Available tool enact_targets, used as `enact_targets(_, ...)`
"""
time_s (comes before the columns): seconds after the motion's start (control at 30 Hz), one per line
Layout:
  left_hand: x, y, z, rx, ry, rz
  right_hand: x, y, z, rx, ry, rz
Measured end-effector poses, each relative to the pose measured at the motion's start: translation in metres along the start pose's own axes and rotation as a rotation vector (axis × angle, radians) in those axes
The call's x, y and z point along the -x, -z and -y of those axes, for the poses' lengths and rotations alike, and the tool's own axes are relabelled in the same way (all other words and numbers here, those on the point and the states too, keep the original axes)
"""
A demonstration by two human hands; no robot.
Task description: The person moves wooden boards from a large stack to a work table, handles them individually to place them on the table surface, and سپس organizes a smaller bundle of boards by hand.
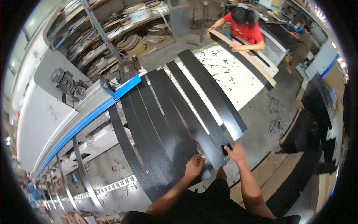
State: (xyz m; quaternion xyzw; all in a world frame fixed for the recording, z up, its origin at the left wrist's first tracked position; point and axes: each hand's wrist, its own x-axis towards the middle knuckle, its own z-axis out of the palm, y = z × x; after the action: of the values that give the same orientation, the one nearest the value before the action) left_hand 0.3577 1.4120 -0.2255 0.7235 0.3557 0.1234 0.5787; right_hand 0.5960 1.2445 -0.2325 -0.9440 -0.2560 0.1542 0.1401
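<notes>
Several long black panels (pixel 156 130) with a faint grain lie side by side in front of me. My left hand (pixel 195 166) is over the near end of one panel, its fingers curled in; what they hold, if anything, is too small to make out. At the near end of the narrower black strip (pixel 201 108) to the right, my right hand (pixel 235 152) grips a small black piece (pixel 225 149) of unclear kind. Farther right lies another black panel (pixel 212 89) with a pale edge.
A white table (pixel 246 89) strewn with black scraps stands beyond the panels. There a co-worker in red (pixel 246 31) handles a long wood-coloured strip (pixel 242 56). A machine with a blue rail (pixel 80 125) runs along the left. Stacked boards (pixel 276 171) lie at my right.
</notes>
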Motion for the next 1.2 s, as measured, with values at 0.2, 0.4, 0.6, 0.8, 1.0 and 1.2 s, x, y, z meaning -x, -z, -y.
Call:
enact_targets(0.2, -0.050, -0.063, -0.030, -0.147, 0.194, -0.376, -0.089, -0.035, -0.013, -0.218, 0.124, 0.499)
enact_targets(0.4, -0.087, -0.088, -0.043, -0.827, 0.330, -0.721, -0.115, -0.094, -0.037, -0.716, -0.047, 0.897)
enact_targets(0.6, -0.111, -0.137, -0.031, -1.012, 0.254, -0.444, -0.115, -0.090, -0.026, -0.759, -0.163, 0.998)
enact_targets(0.8, -0.129, -0.169, -0.014, -0.849, 0.198, -0.613, -0.110, -0.070, -0.016, -0.741, -0.165, 0.867)
enact_targets(1.0, -0.134, -0.155, -0.032, -0.552, 0.082, -0.753, -0.116, -0.021, -0.013, -0.792, -0.027, 0.650)
enact_targets(1.2, -0.151, -0.138, -0.038, 0.405, 0.513, -0.678, -0.119, 0.041, 0.007, -0.685, -0.031, 0.660)
